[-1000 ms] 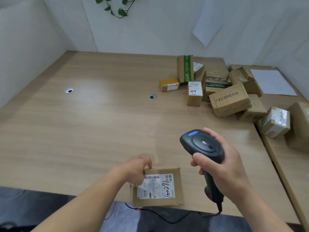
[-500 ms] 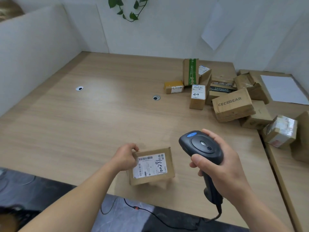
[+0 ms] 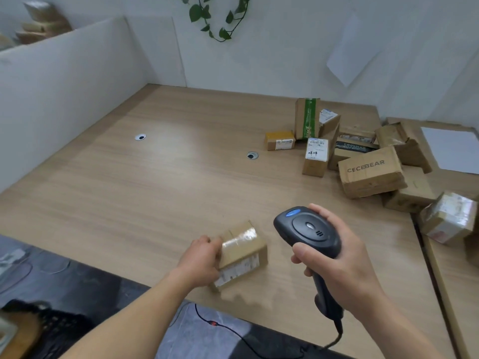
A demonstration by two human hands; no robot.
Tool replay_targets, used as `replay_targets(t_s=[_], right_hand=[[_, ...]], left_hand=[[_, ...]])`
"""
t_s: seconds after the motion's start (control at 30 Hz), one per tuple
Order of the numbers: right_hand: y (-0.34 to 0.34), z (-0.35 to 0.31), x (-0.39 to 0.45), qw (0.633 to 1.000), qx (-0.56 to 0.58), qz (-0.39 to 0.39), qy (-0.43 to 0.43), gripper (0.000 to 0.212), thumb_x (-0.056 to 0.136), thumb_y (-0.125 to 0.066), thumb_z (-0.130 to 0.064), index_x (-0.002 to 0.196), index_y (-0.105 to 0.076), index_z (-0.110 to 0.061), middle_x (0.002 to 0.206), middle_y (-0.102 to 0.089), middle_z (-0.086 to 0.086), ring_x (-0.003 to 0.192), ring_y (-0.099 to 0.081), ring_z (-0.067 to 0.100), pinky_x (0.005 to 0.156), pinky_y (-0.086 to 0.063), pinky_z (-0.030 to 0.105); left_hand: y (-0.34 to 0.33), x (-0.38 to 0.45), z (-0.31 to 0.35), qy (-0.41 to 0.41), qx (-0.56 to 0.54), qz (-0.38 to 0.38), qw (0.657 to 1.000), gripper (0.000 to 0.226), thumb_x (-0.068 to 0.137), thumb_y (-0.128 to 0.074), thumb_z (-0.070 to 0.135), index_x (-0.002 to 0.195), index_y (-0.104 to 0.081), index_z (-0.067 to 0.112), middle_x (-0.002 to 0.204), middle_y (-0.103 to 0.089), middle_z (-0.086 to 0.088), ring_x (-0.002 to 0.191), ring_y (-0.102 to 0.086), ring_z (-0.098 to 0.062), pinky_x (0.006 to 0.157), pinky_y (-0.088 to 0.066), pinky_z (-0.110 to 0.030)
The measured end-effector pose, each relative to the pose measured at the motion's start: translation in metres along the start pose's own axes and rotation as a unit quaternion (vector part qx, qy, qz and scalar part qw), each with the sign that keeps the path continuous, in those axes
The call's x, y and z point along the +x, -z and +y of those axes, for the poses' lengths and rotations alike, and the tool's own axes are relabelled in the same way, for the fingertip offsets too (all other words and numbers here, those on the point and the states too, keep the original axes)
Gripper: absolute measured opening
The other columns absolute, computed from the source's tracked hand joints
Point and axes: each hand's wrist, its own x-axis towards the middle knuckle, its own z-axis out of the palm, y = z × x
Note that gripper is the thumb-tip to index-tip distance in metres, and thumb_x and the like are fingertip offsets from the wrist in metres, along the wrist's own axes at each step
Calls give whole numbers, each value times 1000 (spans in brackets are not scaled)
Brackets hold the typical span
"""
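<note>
Brown cardboard is what my left hand [image 3: 201, 257] has hold of. Its fingers [image 3: 207, 240] are curled round the left end of a small box [image 3: 242, 251] and clamped on it. The box is tipped up on one edge, so it looks slanted rather than flat. A strip of clear, shiny tape runs across its upper face. The side turned toward me carries a white label with dark print that is too blurred to read. It sits on the wooden table [image 3: 181, 190] near the front edge, at about 6 o'clock on the tabletop.

At 3 o'clock from the box, just beside it but not touching, my right hand [image 3: 334, 263] is wrapped tight round the grip of a black scanner [image 3: 308, 233]. The thumb lies along the near side of its head, and the other fingers [image 3: 320, 212] are hooked over the far side. The head has a blue button on top and faces up toward me. A black cable [image 3: 233, 335] trails from the handle down past the table edge.

Further out, at 2 o'clock, there is a heap of boxes [image 3: 370, 172], one printed CECEBEAR. A white sheet [image 3: 451, 149] lies beyond them.
</note>
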Motion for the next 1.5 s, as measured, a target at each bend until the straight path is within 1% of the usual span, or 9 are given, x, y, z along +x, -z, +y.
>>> replay_targets(t_s=[0.1, 0.23, 0.47, 0.7, 0.87, 1.07, 1.2, 1.33, 1.5], right_hand=[[-3, -1, 1, 1000, -3, -16, 2, 75, 57, -86, -31, 126, -56, -41, 108, -75, -15, 89, -76, 21, 60, -56, 23], [-17, -6, 3, 999, -16, -52, 6, 80, 50, -86, -45, 124, -56, -45, 107, -76, -15, 90, -76, 17, 68, -54, 23], [-44, -30, 1, 991, -33, -124, 28, 69, 48, -82, -48, 113, -59, -49, 103, -76, -18, 83, -75, 10, 64, -50, 15], [-62, -45, -3, 985, -24, -159, 59, 80, 47, -82, -47, 123, -60, -39, 103, -77, -9, 78, -74, 9, 60, -51, 15], [-70, -48, -6, 982, -20, -173, 67, 86, 46, -82, -48, 128, -59, -36, 107, -76, -6, 81, -74, 11, 60, -52, 16], [-81, -53, -8, 980, -7, -189, 66, 73, 52, -85, -40, 121, -61, -39, 106, -76, -11, 82, -75, 13, 60, -53, 17], [-94, -55, -9, 979, 4, -196, 62, 81, 47, -84, -46, 124, -59, -40, 107, -75, -6, 84, -75, 15, 60, -54, 18], [-119, -54, -11, 978, 17, -202, 55, 83, 47, -86, -42, 125, -59, -38, 100, -77, 0, 82, -76, 21, 58, -54, 22], [-166, -61, -10, 975, 35, -211, 54, 77, 51, -86, -35, 123, -60, -36, 98, -77, 0, 75, -75, 23, 52, -54, 30]], left_hand=[[38, 13, -11, 76, -171, 25, 982, 44, 69, -87, 25, 95, -51, 24, 90, -58, 4, 78, -54, -16, 64, -46, -32], [105, 16, -22, 88, -341, 6, 936, 47, 65, -93, 14, 100, -62, 16, 91, -65, -11, 73, -60, -24, 66, -53, -36], [197, -9, -30, 62, -319, -46, 945, 51, 63, -94, 16, 105, -68, 15, 96, -69, -12, 80, -69, -25, 69, -60, -35], [224, -38, -39, 60, -309, -26, 949, 54, 60, -92, 27, 107, -68, 17, 112, -71, -20, 88, -71, -27, 76, -61, -38], [227, -57, -50, 68, -328, 4, 942, 88, 32, -98, 51, 108, -68, 18, 113, -71, -18, 94, -72, -29, 73, -60, -36], [228, -76, -66, 86, -355, 38, 930, 103, 19, -97, 62, 108, -68, 18, 111, -71, -16, 94, -71, -27, 67, -58, -30], [231, -94, -74, 101, -371, 52, 922, 75, 45, -98, 40, 109, -66, 18, 111, -69, -15, 92, -69, -25, 69, -58, -32], [224, -113, -96, 98, -473, 117, 868, 64, 67, -88, 0, 117, -53, 19, 104, -65, -9, 90, -69, -22, 75, -60, -36], [207, -130, -148, 91, -617, 220, 750, 92, 52, -85, -2, 131, -42, 18, 131, -58, -28, 109, -68, -36, 89, -59, -47]])
